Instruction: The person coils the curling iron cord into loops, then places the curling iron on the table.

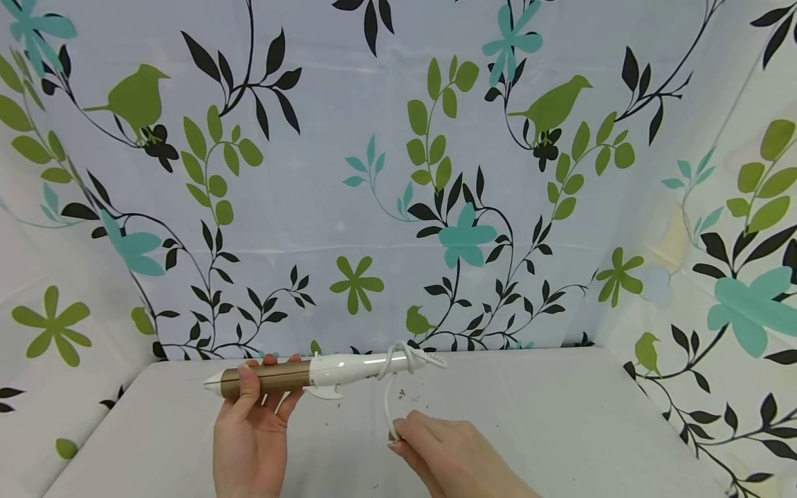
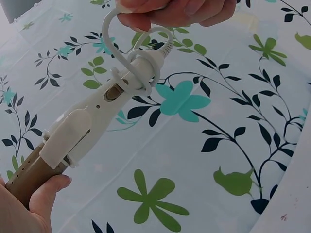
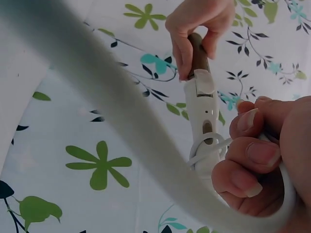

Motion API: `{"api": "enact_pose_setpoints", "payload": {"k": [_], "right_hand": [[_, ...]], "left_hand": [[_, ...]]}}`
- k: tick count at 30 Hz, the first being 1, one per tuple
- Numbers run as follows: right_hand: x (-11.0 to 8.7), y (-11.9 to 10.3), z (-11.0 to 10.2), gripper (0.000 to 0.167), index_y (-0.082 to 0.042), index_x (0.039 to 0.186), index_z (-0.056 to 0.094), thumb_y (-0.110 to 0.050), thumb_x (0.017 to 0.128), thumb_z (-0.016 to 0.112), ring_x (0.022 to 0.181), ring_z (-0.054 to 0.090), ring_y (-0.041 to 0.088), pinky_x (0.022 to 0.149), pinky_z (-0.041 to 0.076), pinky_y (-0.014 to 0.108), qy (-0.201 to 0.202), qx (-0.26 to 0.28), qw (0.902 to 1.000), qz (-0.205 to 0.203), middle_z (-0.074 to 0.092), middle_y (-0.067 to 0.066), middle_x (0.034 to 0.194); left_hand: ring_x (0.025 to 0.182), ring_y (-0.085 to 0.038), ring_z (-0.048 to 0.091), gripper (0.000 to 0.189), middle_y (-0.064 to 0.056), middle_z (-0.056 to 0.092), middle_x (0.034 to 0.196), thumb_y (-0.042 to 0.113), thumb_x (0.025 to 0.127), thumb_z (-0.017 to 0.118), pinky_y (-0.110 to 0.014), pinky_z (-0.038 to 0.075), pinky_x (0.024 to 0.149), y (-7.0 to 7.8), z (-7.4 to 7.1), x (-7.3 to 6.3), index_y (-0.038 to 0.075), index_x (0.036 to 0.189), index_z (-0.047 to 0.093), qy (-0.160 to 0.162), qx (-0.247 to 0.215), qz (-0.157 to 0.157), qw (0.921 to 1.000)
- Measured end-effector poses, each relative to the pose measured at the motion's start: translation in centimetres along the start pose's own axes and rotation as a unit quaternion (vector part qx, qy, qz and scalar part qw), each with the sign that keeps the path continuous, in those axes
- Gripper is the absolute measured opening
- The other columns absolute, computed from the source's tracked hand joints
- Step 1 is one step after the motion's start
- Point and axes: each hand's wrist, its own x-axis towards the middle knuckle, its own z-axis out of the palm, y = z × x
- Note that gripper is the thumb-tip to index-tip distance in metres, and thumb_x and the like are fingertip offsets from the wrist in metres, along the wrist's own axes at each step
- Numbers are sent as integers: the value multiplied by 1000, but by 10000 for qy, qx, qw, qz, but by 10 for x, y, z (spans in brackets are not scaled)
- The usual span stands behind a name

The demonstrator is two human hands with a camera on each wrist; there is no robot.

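Observation:
A curling iron (image 1: 351,369) with a white handle and a brown-gold barrel lies nearly level above the table. My left hand (image 1: 252,432) grips it by the barrel, near the white tip. Its white cord (image 1: 387,404) is looped around the end of the handle. My right hand (image 1: 457,449) pinches a length of this cord below the handle, and in the right wrist view its fingers (image 3: 255,153) curl round it. A white clamp lever (image 2: 68,138) and a brown switch area (image 2: 114,92) show on the iron in the left wrist view.
The white table (image 1: 535,394) extends under both hands, with a few small dark specks on it. A patterned cloth (image 1: 386,277) with leaves, flowers and birds hangs behind the table and along both sides.

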Motion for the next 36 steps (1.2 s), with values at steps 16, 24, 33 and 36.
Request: {"api": "enact_pose_setpoints", "payload": {"k": [16, 24, 33, 36], "right_hand": [[-1, -5, -9, 8, -11, 110, 55, -13, 105, 51, 58, 33, -8, 55, 28, -5, -191, 486, 9982, 309, 46, -10, 73], [1, -4, -10, 22, -11, 108, 59, -22, 109, 40, 53, 26, -5, 51, 23, -3, 428, -538, 9976, 34, 43, -9, 82], [11, -3, -19, 27, -10, 92, 62, -26, 108, 46, 48, 27, -3, 49, 21, -3, 1577, -1090, 9808, -350, 42, -6, 76], [18, -1, -24, 30, -7, 86, 62, -24, 107, 50, 48, 26, -3, 49, 21, -2, 2007, -1074, 9713, -688, 39, -5, 71]], "left_hand": [[109, -32, 69, 16, -7, 56, 111, 20, 105, 48, -42, 60, 91, 0, 1, -1, 10, 117, 47, 128, 219, -73, 9997], [110, -33, 69, 14, -7, 56, 111, 19, 105, 47, -43, 60, 92, 3, 0, 0, 10, 116, 47, 125, 153, -20, 9998], [108, -33, 69, 14, -8, 57, 110, 18, 105, 48, -43, 60, 91, 2, -1, 0, 9, 115, 48, 46, 122, -15, 9999], [107, -33, 70, 14, -8, 57, 109, 18, 105, 48, -43, 60, 91, 0, 0, 1, 9, 115, 49, 83, 147, -50, 9998]]}}
